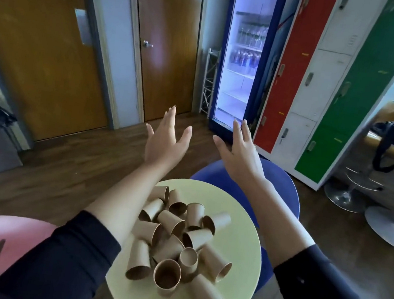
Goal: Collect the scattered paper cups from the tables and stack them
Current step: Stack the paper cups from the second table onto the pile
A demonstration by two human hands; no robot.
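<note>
**Both hands hovering open above the cup pile**

The left hand [164, 140] and right hand [239, 152] are reaching forward with fingers spread, holding nothing. Below the forearms, brown paper cups [174, 241] are lying jumbled, mostly tipped over, on the round pale-yellow tabletop [243, 229], beside a blue chair [283, 184].

Soft daylight, glowing fridge [245, 63], glare on door [169, 46], edges warped, slight blur
</note>
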